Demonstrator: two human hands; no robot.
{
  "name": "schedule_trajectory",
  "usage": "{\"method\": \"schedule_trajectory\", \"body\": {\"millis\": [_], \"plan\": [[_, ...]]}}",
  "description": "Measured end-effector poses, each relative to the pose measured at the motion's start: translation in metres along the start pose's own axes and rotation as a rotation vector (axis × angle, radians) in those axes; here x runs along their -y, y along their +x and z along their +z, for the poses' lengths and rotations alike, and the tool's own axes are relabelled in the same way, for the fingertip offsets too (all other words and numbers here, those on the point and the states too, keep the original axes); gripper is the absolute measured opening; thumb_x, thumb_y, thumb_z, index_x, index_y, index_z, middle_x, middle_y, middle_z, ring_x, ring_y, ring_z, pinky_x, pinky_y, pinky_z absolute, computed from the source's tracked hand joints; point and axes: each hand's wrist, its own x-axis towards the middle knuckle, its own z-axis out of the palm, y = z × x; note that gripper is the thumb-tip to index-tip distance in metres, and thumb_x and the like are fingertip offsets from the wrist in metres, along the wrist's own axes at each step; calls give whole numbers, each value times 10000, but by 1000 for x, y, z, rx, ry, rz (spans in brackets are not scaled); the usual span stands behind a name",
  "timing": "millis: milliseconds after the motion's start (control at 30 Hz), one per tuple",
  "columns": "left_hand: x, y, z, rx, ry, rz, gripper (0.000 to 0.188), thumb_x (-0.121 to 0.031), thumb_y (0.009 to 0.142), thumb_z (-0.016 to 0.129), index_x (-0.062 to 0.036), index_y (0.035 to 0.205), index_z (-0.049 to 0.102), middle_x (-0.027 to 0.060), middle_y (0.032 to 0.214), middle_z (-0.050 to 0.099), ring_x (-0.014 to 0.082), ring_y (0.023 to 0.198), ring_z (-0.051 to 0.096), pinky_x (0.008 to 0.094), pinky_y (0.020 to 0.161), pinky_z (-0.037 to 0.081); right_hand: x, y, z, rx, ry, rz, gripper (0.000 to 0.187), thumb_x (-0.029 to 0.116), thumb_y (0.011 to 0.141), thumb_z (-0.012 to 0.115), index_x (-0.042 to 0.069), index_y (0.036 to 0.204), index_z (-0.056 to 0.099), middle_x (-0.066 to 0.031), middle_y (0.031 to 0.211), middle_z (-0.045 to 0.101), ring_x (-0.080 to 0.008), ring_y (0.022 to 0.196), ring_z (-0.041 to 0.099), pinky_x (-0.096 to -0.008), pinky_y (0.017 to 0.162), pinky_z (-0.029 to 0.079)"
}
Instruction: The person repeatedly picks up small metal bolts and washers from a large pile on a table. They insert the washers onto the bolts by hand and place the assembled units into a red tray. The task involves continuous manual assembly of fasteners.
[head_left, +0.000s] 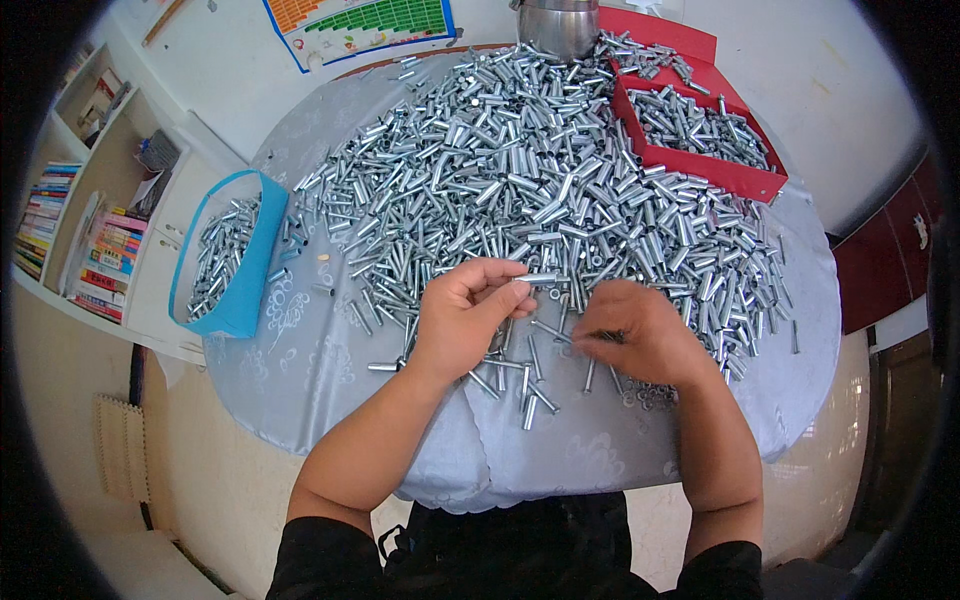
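Note:
A big heap of short silver metal tubes covers most of a round table with a grey patterned cloth. My left hand holds one metal tube between thumb and fingertips, just above the near edge of the heap. My right hand rests palm down beside it, its fingers pinched on a thin dark rod lying among loose tubes. A few small metal rings lie by my right wrist.
A blue box at the table's left edge holds more tubes. A red box at the back right is also filled with them. A steel pot stands at the far edge. Bookshelves line the left wall.

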Motion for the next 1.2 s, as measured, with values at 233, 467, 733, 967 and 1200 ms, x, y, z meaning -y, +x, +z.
{"method": "schedule_trajectory", "body": {"millis": [233,467,733,967,1200], "plan": [[-1,-2,4,-1,-10,1,177,-14,904,635,34,1074,642,101,902,695,146,782,689,252,694,572,1,-5,14,90,-262,20,88,169,754,690,96,800,707,-77,762,584,-286,764,610,-411,666,491],[0,-3,3,-7,-34,11,178,-4,902,631,37,1075,644,101,903,695,146,780,689,252,696,574,6,-3,15,121,-287,55,98,177,777,681,93,824,698,-78,803,586,-280,795,618,-409,695,507],[-2,-1,4,-24,-20,-32,209,3,903,620,57,1103,648,131,961,698,170,813,695,265,728,578,8,-4,21,130,-242,118,96,155,796,659,92,867,671,-74,867,578,-276,830,622,-408,698,513],[-3,-1,4,-31,-14,-48,203,1,903,622,52,1098,650,121,939,702,170,813,695,270,734,578,9,-5,18,135,-198,121,86,132,794,651,84,865,664,-76,862,589,-285,817,621,-407,687,508],[-1,-2,3,-6,-72,-36,199,-8,904,633,43,1094,654,127,944,702,174,808,696,268,711,580,-1,0,20,-421,213,422,111,27,818,687,26,925,659,-78,870,680,-168,748,655,-282,683,514]]}}
